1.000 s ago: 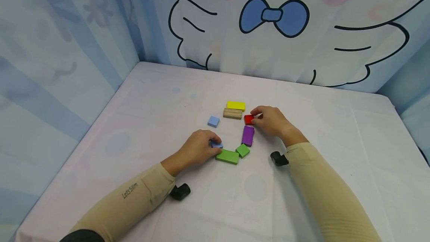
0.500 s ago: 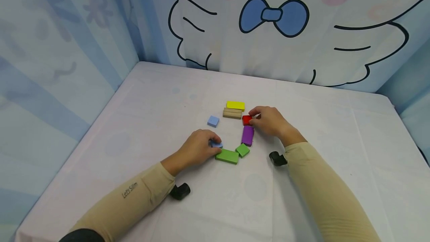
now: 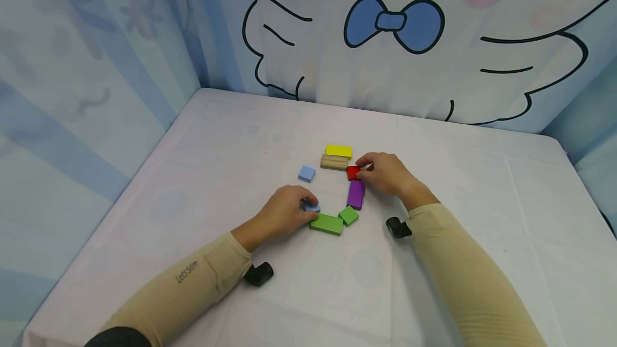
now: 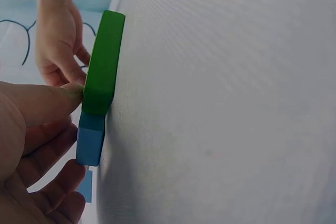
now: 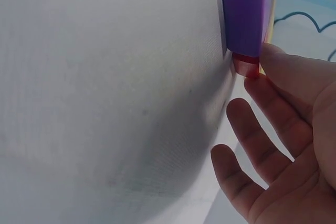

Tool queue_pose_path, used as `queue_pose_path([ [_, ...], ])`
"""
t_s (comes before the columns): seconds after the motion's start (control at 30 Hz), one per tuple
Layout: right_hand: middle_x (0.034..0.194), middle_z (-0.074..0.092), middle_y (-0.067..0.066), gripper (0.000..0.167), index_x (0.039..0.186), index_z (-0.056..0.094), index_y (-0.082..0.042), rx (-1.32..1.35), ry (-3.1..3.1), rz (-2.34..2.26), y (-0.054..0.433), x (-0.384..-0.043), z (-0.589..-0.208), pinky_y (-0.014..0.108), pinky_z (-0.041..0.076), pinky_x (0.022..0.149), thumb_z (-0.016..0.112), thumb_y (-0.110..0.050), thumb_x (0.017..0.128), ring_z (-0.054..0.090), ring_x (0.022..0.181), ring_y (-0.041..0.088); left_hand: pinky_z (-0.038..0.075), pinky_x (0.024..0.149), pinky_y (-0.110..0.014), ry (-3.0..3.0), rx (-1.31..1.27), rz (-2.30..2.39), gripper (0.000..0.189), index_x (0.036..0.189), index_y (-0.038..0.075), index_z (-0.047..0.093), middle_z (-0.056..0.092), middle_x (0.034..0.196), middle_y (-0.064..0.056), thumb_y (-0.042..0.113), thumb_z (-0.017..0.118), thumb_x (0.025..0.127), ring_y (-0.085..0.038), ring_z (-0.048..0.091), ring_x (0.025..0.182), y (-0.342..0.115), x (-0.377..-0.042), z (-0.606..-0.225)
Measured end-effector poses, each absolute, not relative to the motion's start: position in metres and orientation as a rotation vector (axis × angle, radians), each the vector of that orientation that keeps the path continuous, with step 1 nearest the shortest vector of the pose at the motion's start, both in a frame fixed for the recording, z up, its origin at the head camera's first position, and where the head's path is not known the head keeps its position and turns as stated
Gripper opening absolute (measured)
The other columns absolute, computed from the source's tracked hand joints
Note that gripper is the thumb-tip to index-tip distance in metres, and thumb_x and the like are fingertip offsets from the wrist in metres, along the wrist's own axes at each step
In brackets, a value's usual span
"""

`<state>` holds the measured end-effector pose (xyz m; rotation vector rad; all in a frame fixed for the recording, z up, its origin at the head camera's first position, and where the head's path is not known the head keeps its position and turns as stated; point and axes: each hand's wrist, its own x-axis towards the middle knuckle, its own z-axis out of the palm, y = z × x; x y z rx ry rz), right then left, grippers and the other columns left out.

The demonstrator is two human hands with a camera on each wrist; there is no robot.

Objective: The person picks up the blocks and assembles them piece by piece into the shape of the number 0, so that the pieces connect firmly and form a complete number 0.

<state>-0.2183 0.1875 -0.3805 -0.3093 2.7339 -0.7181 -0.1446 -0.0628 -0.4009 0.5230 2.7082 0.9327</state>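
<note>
My left hand pinches a small blue block, its thumb touching the left end of the long green block. In the left wrist view, the blue block abuts the green one. With thumb and index finger, my right hand pinches a small red block, partly covered by the fingertips. It sits against the far end of the purple block. A small green block lies turned at an angle between the purple and long green blocks.
A wood-coloured ribbed block lies in front of a yellow block at the far side. Another blue block lies apart at the left. Everything rests on a white tablecloth; a printed curtain hangs behind.
My right hand has slid the red block slightly left, toward the wood-coloured block and in line with the purple one. My left hand has stayed in place.
</note>
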Motion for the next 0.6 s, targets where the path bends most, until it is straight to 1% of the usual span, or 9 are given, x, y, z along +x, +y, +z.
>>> queue_pose_path([
  [0.6, 0.118, 0.066, 0.017, 0.033, 0.129, 0.064, -0.004, -0.347, 2.743, -0.671, 0.1898, -0.2179, -0.3807, 0.049, 0.047, 0.096, 0.062, -0.018, 0.098, 0.058, 0.109, 0.034, 0.048, 0.092, -0.038, 2.710, 0.538, 0.932, 0.022, 0.105, 0.008, 0.075, 0.070, 0.104, -0.001, 0.019, 0.080, 0.088, -0.021, 0.059, 0.103, -0.0632, -0.1444, -0.4013],
])
